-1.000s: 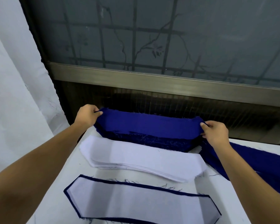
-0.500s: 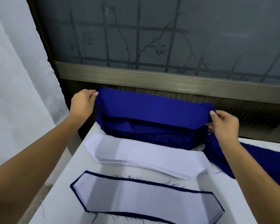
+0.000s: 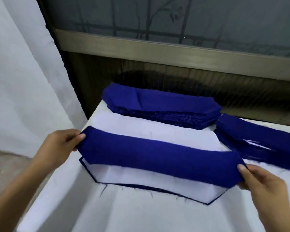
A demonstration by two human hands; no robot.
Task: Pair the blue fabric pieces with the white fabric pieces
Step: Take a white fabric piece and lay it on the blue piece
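Both hands had come back from the blue stack (image 3: 161,106) at the far edge of the table (image 3: 141,213), bringing one blue piece (image 3: 157,156) toward the near side. The left hand (image 3: 57,148) pinched the piece's left tip, thumb on top. The right hand (image 3: 264,185) pinched the right end the same way. Both forearms reached in from the lower corners, where the frame cut them off.

The blue piece stretched between the two hands, sagging a little. It hung over the near edge of the white stack (image 3: 157,131) and the far edge of a white piece (image 3: 149,183) that lay on a blue one, only a thin blue rim showing around it. Whether the held piece touched the fabric under it could not be told.

The fingers beneath the cloth were hidden. A second blue pile (image 3: 261,143) at the right ran out of view, and its near edge was blurred.
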